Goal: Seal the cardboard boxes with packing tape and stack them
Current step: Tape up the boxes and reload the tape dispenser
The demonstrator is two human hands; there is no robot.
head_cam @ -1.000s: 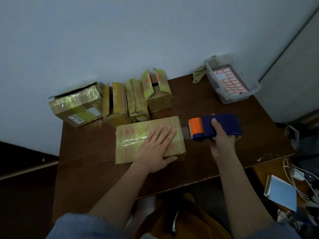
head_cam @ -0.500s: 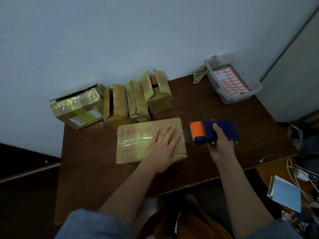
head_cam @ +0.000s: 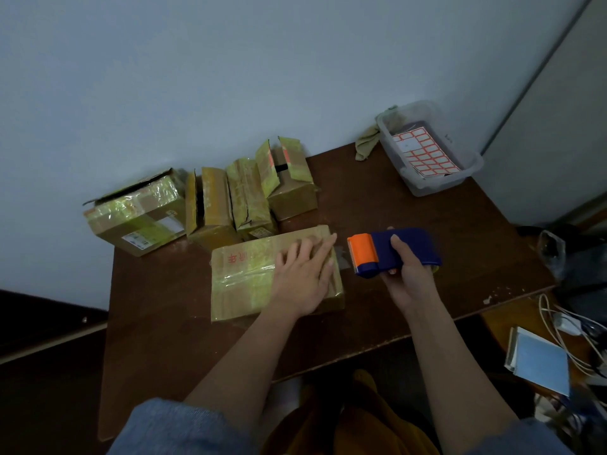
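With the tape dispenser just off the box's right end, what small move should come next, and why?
Probably pull the tape dispenser away to the right to cut the strip: a short length of tape seems to run from its orange end to the flat box, while the left hand presses the box top and the right hand grips the dispenser.

Cardboard, glossy tape, dark wood, plastic.
Matt brown cardboard is seen on the flat box (head_cam: 262,274), overlaid with shiny, wrinkled tape film. The counter (head_cam: 410,205) is shown as dark, worn wood, chipped at its edge. Smooth blue-and-orange plastic is displayed by the tape dispenser (head_cam: 387,251); translucent plastic by the bin (head_cam: 460,172).
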